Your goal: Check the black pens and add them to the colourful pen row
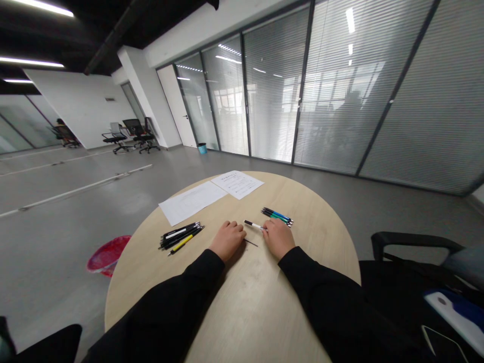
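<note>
Centrally, both forearms, in black sleeves, reach up from the bottom of the frame over the round worktop [242, 312] and converge on its middle. Left hand [228, 241]: back up, fingers curled down; a thin dark rod [251, 243] emerges from beneath the fingertips, its free end pointing lower right. Grip narrow; cannot tell whether the rod is pinched or merely covered. Right hand [279, 237]: palm down, angled inward, grip closed on one end of a white pen piece [255, 225], whose black end points upper left, toward the left hand but apart from it.

Hidden or unclear: both palms; the rod's near end, under the left hand; the pen piece's held end, behind the right fingers. Print on the papers [238, 184], at the worktop's far edge, too small to read. Black pens [179, 234] and a yellow pen [185, 241] lie left of the left hand, overlapping, count uncertain. Blue and green pens [277, 216] lie just above the right hand. The worktop's near edge is cut off by the bottom of the frame.
</note>
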The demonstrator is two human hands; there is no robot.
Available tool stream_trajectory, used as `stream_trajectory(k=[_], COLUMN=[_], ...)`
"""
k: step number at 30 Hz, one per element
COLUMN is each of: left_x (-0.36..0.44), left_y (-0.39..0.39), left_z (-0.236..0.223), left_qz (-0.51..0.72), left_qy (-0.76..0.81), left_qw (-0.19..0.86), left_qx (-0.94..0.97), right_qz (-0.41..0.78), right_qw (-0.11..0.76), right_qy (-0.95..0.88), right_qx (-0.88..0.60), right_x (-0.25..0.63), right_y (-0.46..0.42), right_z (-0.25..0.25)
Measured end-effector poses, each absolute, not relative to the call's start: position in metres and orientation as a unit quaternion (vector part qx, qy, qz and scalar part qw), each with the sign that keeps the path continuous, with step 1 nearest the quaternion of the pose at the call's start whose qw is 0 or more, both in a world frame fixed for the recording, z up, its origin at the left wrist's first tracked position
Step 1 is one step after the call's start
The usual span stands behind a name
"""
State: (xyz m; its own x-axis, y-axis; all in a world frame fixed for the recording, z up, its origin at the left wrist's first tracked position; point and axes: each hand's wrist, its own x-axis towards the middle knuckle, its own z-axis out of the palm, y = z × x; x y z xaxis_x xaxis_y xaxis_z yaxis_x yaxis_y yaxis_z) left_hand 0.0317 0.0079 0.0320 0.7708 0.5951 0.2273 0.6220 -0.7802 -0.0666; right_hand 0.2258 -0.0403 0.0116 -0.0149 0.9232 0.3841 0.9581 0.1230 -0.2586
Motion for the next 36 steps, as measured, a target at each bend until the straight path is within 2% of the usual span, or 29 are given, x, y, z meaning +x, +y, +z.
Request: stream_trajectory(k=[5,11,16,22,36], left_x=[0.035,0.035,0.022,0.0,-0.016], left_y=[0.007,0.01,0.015,0.015,0.002], left_z=[0.038,0.036,0.044,0.058,0.045], left_qz=[-0.051,-0.074,-0.074,-0.13,-0.205], left_qy=[-0.292,-0.291,-0.295,-0.357,-0.446], left_qw=[0.109,0.065,0.08,0.066,0.046], left_qx=[-0.949,-0.952,-0.949,-0.923,-0.87], right_qz=[-0.04,-0.032,-0.029,-0.026,-0.078], right_qw=[0.239,0.236,0.255,0.255,0.268], right_qy=[-0.711,-0.709,-0.695,-0.685,-0.724], right_qx=[-0.66,-0.664,-0.671,-0.682,-0.631], right_x=[0.226,0.226,0.23,0.232,0.225], right_y=[-0.04,-0.041,-0.04,-0.038,-0.044], right_z=[0.011,0.012,0.013,0.013,0.021])
